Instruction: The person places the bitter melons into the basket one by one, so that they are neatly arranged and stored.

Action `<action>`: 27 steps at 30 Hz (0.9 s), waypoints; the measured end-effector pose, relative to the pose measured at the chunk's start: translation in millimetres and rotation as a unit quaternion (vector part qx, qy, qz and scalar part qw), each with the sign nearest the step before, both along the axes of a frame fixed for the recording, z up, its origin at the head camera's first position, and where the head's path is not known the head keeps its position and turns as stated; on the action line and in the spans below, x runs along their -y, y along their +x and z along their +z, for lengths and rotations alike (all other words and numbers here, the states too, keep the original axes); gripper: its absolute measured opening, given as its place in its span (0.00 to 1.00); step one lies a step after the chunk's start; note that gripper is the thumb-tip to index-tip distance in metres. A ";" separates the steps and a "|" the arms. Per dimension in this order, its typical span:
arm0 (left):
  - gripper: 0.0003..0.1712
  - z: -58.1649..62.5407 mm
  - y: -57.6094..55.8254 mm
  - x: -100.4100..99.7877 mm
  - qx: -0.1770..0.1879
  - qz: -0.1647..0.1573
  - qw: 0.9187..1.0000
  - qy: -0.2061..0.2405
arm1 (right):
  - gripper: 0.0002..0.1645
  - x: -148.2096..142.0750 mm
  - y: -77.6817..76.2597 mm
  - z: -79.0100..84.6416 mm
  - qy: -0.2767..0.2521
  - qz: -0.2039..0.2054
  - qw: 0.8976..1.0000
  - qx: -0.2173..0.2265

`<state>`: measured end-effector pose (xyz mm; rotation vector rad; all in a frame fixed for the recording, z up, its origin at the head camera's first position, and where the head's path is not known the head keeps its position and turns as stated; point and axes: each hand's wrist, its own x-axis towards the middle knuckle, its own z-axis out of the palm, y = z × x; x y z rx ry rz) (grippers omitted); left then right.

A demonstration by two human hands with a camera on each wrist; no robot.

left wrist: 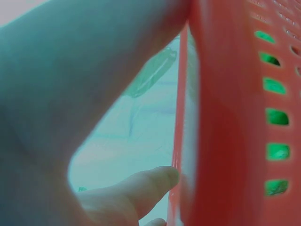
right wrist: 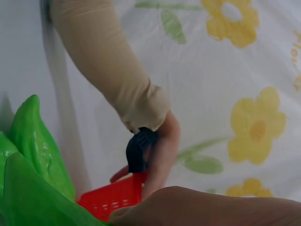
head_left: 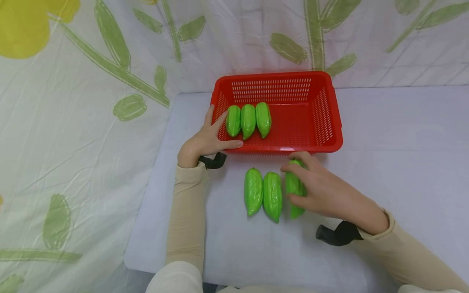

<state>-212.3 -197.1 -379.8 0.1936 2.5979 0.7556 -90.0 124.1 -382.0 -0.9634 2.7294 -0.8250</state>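
A red plastic basket [head_left: 293, 147] holds three glossy green star fruits [head_left: 248, 122] side by side at its left end. My left hand [head_left: 205, 140] rests on the basket's left front corner with its fingers spread; in the left wrist view a finger [left wrist: 141, 188] touches the red rim [left wrist: 225, 117]. In front of the basket, two more green star fruits [head_left: 263, 193] lie on the table. Just right of them my right hand [head_left: 322, 189] has thumb and fingers curled round another star fruit [head_left: 294, 185], partly hidden by the hand. The right wrist view shows this fruit [right wrist: 33, 193] close up.
A white-covered table [head_left: 395, 162] lies under everything. Behind and to the left hangs a pale cloth [head_left: 234, 44] with printed leaves and flowers. Black straps [head_left: 338, 234] sit at both wrists. The basket's right part shows bare red floor.
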 end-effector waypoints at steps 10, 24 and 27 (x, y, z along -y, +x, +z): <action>0.66 -0.2 0.3 0.2 -0.001 0.000 1.000 0.001 | 0.34 -4.9 -2.1 9.0 -0.016 -0.006 1.000 -0.017; 0.65 1.8 1.6 -0.7 -0.001 -0.005 1.000 -0.005 | 0.33 -13.4 -13.1 24.9 -0.011 -0.029 0.999 0.010; 0.65 1.4 1.3 -0.5 -0.002 -0.004 1.000 -0.002 | 0.33 -16.8 -19.9 33.0 -0.010 -0.041 0.999 0.018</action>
